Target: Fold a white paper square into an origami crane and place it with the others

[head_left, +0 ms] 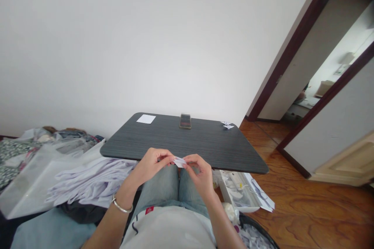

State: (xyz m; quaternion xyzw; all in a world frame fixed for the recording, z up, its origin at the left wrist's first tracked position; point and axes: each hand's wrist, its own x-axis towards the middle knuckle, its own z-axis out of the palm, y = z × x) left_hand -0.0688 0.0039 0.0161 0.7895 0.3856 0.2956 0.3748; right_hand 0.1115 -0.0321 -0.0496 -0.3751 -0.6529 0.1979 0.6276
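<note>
Between my two hands is a small piece of folded white paper (179, 162), held over my lap at the near edge of the dark table (175, 140). My left hand (154, 164) pinches its left end between thumb and fingers. On the other side, my right hand (200, 172) grips the right end the same way. The finer folds are too small to make out. At the table's far right lie folded white paper pieces (227, 125) with pointed tips. A flat white sheet of paper (146, 119) rests at the far left corner.
A phone-like dark device (185, 121) stands at the table's back edge by the wall. Crumpled white cloth (93, 183) is heaped at the left. Below the table's right side are an open white box (248, 203) and a dark-rimmed container (270, 237) with paper scraps.
</note>
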